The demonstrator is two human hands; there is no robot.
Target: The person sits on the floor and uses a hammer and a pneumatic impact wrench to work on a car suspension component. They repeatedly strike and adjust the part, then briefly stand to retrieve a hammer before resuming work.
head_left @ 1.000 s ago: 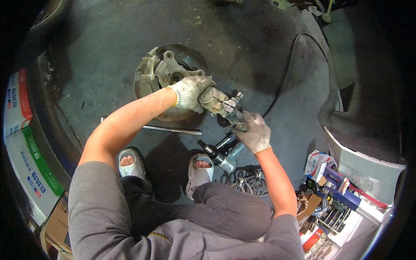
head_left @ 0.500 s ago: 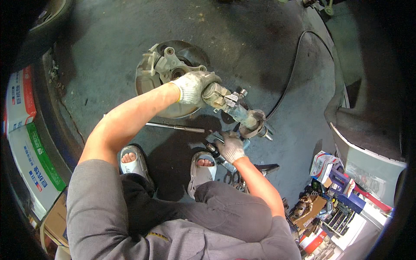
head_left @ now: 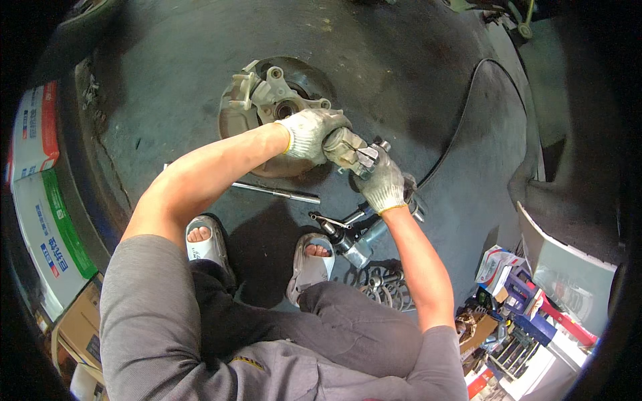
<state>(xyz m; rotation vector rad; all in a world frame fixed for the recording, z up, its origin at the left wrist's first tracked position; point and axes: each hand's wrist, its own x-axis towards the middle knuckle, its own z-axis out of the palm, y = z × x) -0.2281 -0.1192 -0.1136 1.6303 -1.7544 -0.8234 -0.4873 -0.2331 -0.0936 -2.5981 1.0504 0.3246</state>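
Observation:
A wheel hub knuckle with a round dust shield [head_left: 231, 120] lies on the floor in front of me. My left hand [head_left: 314, 134], in a pale knitted glove, is closed round the knuckle's near part, beside its clamp [head_left: 348, 148]. A shock absorber strut [head_left: 417, 212] runs from that clamp to the right. Wrapped round the strut just past the clamp is my gloved right hand [head_left: 382, 182], hiding much of its body. A bolt end [head_left: 384, 146] sticks out of the clamp next to the right fingers.
Near my right foot lie an impact wrench [head_left: 358, 250], a ratchet [head_left: 354, 217] and a coil spring [head_left: 381, 287]. A long metal bar [head_left: 287, 194] lies before my feet. A black hose [head_left: 461, 127] curves at right. Boxes [head_left: 57, 234] line the left; mixed parts [head_left: 515, 334] crowd the lower right.
My right hand has moved up from the tools on the floor to the strut and closed round it. My left hand keeps its hold. The view has shifted slightly.

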